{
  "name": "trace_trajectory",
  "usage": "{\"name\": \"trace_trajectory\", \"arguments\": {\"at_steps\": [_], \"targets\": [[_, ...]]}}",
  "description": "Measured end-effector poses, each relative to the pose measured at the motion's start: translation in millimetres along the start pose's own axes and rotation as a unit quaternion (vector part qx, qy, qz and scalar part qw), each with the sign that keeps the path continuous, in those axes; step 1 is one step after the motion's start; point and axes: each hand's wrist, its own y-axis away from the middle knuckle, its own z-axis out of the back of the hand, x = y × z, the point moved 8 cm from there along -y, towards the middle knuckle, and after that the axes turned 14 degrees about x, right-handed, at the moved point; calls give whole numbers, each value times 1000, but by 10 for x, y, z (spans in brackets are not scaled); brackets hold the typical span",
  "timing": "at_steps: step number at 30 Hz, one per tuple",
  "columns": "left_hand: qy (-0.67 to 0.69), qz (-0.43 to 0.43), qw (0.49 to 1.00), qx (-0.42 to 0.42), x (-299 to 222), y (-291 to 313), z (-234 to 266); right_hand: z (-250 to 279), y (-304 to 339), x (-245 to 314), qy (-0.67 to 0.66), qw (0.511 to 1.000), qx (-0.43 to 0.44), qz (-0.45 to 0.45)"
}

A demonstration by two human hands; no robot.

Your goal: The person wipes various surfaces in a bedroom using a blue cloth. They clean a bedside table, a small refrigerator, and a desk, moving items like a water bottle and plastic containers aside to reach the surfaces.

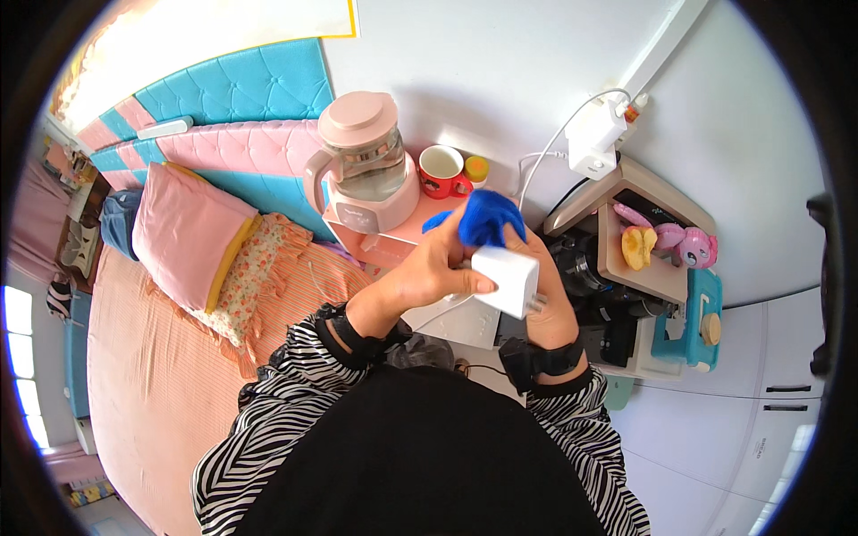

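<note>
Over the bedside table (451, 323), a white plug-in charger (506, 279) is between my hands, its metal prongs tilted down to the right. My left hand (420, 272) is closed on it, with the thumb along its left side. A white cable hangs below the charger. My right hand (547, 290) is closed on a bunched blue cloth (490, 218) just above the charger. Part of the cloth also shows beyond my left fingers. The charger and cloth hide some fingers of both hands.
Behind my hands stand a pink glass kettle (366, 170), a red mug (441, 171) and a yellow-lidded jar (476, 168). A white socket block (594, 138) with cables is on the wall. At right, a beige box (657, 275) holds pink toys. The bed (152, 357) lies left.
</note>
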Motion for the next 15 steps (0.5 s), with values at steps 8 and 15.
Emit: {"name": "trace_trajectory", "arguments": {"at_steps": [8, 15], "targets": [[-34, -54, 991, -118, 101, 100, 356, -23, -26, -64, -265, 943, 79, 186], [88, -100, 978, -160, 150, 333, 705, 134, 95, 441, 300, 919, -214, 139]]}}
